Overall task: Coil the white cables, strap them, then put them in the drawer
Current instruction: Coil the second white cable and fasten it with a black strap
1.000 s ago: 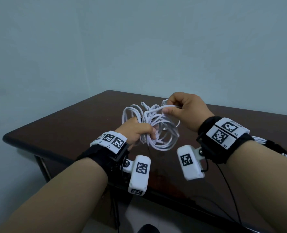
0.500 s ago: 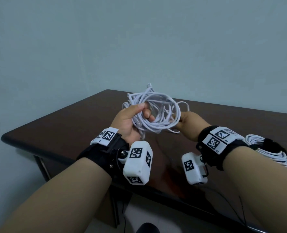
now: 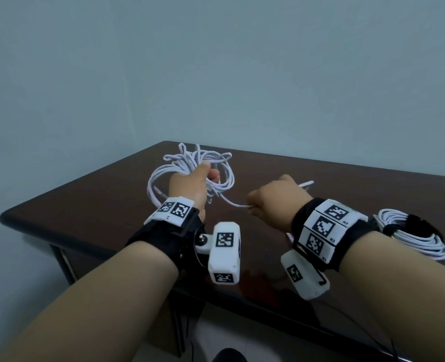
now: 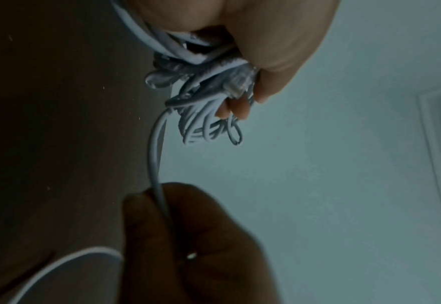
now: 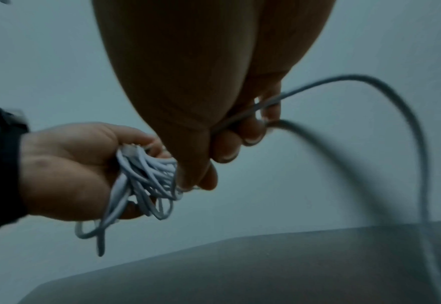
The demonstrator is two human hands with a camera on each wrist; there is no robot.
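Observation:
My left hand (image 3: 190, 184) grips a loose coil of white cable (image 3: 161, 176) above the dark wooden table (image 3: 85, 205); in the left wrist view its curled fingers (image 4: 240, 107) clamp the bunched loops (image 4: 203, 127) and a clear plug. One strand (image 3: 232, 203) runs from the coil to my right hand (image 3: 276, 202), which holds it in a fist; a loop of it (image 3: 306, 183) sticks out behind. The right wrist view shows my right fingers (image 5: 250, 131) curled round the strand (image 5: 344, 82), with the left hand (image 5: 79, 168) and coil (image 5: 141, 185) beyond.
A second white cable coil (image 3: 412, 236) bound with a black strap (image 3: 419, 223) lies on the table at the right, behind my right wrist. The table's near edge (image 3: 268, 304) runs below my wrists. A pale wall stands behind.
My left hand has lifted the coil and shifted it left and away. My right hand has left the coil and drawn one strand out to the right, so the hands are farther apart.

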